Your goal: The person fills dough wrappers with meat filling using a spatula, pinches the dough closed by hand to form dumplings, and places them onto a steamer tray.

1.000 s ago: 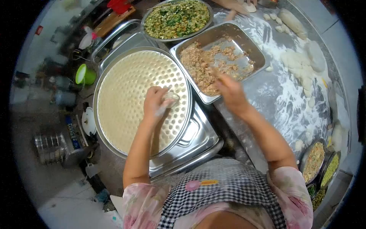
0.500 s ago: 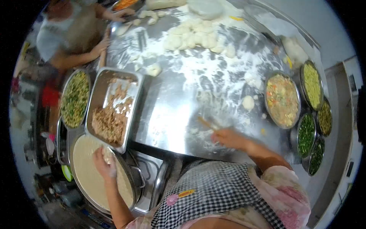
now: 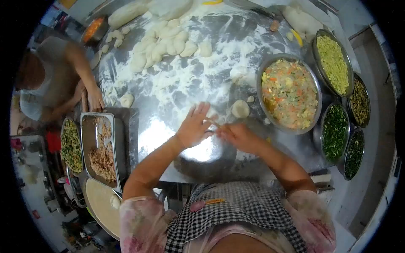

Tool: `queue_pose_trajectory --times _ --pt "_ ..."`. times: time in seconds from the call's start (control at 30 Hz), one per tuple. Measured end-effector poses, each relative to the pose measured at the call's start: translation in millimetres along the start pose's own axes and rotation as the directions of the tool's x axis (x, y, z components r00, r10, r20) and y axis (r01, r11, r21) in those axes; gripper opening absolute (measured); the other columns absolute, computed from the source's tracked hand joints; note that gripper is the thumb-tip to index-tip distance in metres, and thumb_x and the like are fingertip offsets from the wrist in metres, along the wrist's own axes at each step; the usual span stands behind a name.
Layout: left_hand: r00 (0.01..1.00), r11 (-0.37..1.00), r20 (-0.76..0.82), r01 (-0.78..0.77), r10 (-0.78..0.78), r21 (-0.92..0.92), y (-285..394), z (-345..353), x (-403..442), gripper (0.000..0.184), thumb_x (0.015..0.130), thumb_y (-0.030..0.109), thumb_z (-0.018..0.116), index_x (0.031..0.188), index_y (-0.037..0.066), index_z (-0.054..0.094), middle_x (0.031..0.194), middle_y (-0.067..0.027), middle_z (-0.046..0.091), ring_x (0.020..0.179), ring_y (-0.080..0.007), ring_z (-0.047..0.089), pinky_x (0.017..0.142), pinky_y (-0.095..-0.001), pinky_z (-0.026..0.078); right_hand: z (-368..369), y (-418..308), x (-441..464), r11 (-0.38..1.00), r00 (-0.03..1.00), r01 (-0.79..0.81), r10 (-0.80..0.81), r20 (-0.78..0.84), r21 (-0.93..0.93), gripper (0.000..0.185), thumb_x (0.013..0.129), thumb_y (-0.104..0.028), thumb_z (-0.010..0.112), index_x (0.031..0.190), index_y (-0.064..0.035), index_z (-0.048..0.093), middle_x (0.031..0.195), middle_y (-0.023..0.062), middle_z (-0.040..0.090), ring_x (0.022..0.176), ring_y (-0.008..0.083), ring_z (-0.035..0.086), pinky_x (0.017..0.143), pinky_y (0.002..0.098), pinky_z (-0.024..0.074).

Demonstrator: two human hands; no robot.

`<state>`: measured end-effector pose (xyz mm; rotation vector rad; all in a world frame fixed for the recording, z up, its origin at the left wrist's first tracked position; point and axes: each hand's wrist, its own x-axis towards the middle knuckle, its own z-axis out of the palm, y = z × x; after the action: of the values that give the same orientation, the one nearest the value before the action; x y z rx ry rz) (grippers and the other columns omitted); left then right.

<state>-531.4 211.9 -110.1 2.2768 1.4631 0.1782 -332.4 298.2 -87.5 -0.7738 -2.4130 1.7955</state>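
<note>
My left hand [image 3: 194, 127] is over the near part of the floury steel table, its fingers spread and nothing seen in its palm. Close beside its thumb, my right hand [image 3: 235, 135] is closed around a thin wooden stick [image 3: 212, 122], which points left toward the left hand. Whether the left fingers touch the stick I cannot tell. Just beyond the right hand lies a flat round of dough [image 3: 240, 109]. Nearest on the right is a bowl of mixed filling [image 3: 290, 95] with orange and yellow bits. A pale piece of dough [image 3: 114, 201] sits on the large round pan [image 3: 99, 202] at lower left.
Dough pieces [image 3: 160, 46] are heaped in flour at the back. Bowls of chopped greens [image 3: 335, 133] and shredded yellow-green filling [image 3: 335, 63] line the right. A steel tray of brown filling [image 3: 102, 158] stands left. Another person's hand [image 3: 95, 100] rests by a rolling pin [image 3: 84, 101].
My left hand has moved from the pan at lower left to the table, beside my right hand. A pale dough piece now shows on the pan. My view has shifted right.
</note>
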Motion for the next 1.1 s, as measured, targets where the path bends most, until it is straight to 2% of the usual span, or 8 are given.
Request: queue_pose_trajectory --times 0.03,0.07,0.13,0.27,0.4,0.5,0.7,1.1 --pt "0.991 0.999 -0.134 0.019 -0.012 0.046 -9 -2 9 0.053 0.087 0.045 0.051 0.136 0.030 0.041 0.145 -0.0142 0.030 0.131 -0.0301 0.033 0.107 -0.0488 0.024 -3 4 -11 1.000 0.998 -0.025 0.025 0.055 -0.006 0.028 0.095 -0.024 0.049 0.099 0.0012 0.060 0.078 0.0097 0.063 0.069 0.0153 0.060 0.063 0.0310 0.0481" --pt "0.925 0.991 0.379 0.034 0.019 -0.131 -3 12 14 0.054 0.086 0.041 0.055 0.137 0.030 0.040 0.145 -0.0163 0.029 0.132 -0.0323 0.030 0.109 -0.0480 0.021 -6 8 -21 0.999 0.993 -0.044 0.045 0.107 -0.012 0.029 0.096 -0.025 0.048 0.101 0.0011 0.061 0.080 0.0068 0.064 0.069 0.0133 0.060 0.063 0.0289 0.0488" --pt "0.982 0.986 0.104 -0.162 0.158 0.031 -14 13 19 0.059 0.083 0.032 0.060 0.138 0.028 0.038 0.143 -0.0177 0.032 0.129 -0.0341 0.033 0.108 -0.0466 0.025 -10 11 -53 0.983 0.990 -0.103 0.086 0.115 0.152 0.031 0.096 -0.025 0.046 0.101 0.0013 0.061 0.081 0.0067 0.063 0.070 0.0130 0.057 0.067 0.0285 0.0476" --pt "0.840 0.958 -0.505 0.275 -0.199 0.078 -83 -30 76 0.060 0.080 0.021 0.062 0.136 0.020 0.040 0.141 -0.0215 0.031 0.124 -0.0396 0.036 0.103 -0.0449 0.034 -8 27 -98 0.893 0.965 -0.244 0.264 0.001 0.378 0.034 0.096 -0.026 0.044 0.104 0.0026 0.060 0.087 0.0076 0.062 0.080 0.0151 0.058 0.074 0.0294 0.0472" --pt "0.754 0.905 -0.646 0.349 -0.119 0.241 -126 -69 160 0.045 0.078 0.010 0.059 0.122 0.017 0.053 0.128 -0.0213 0.042 0.112 -0.0406 0.045 0.093 -0.0467 0.041 -22 18 -106 0.837 0.913 -0.385 0.406 0.030 0.389 0.032 0.095 -0.025 0.045 0.104 0.0029 0.060 0.089 0.0081 0.063 0.082 0.0155 0.058 0.074 0.0297 0.0470" --pt "0.810 0.840 -0.293 0.542 -0.508 0.042 -137 -95 177 0.036 0.074 0.006 0.059 0.110 0.013 0.060 0.115 -0.0193 0.050 0.104 -0.0366 0.049 0.086 -0.0436 0.045 -25 2 -102 0.828 0.915 -0.351 0.403 -0.029 0.437 0.030 0.095 -0.025 0.047 0.100 0.0017 0.060 0.085 0.0065 0.062 0.078 0.0146 0.056 0.072 0.0296 0.0463" --pt "0.750 0.948 -0.582 0.279 -0.313 -0.151 -65 -110 62 0.046 0.070 -0.003 0.061 0.114 0.009 0.057 0.102 -0.0170 0.057 0.095 -0.0345 0.054 0.081 -0.0402 0.045 -24 15 -94 0.912 0.958 -0.272 0.287 -0.003 0.306 0.033 0.096 -0.025 0.047 0.111 0.0026 0.057 0.092 0.0079 0.063 0.084 0.0161 0.060 0.079 0.0308 0.0485" --pt "0.675 0.783 -0.421 0.599 -0.607 -0.168 8 27 -120 0.077 0.083 0.044 0.056 0.136 -0.006 0.030 0.140 -0.0247 0.032 0.133 -0.0384 0.026 0.110 -0.0456 0.019 16 -14 -32 0.942 0.965 -0.205 0.150 0.214 0.266 0.028 0.094 -0.017 0.047 0.110 0.0023 0.058 0.086 0.0078 0.065 0.076 0.0126 0.060 0.068 0.0263 0.0478"
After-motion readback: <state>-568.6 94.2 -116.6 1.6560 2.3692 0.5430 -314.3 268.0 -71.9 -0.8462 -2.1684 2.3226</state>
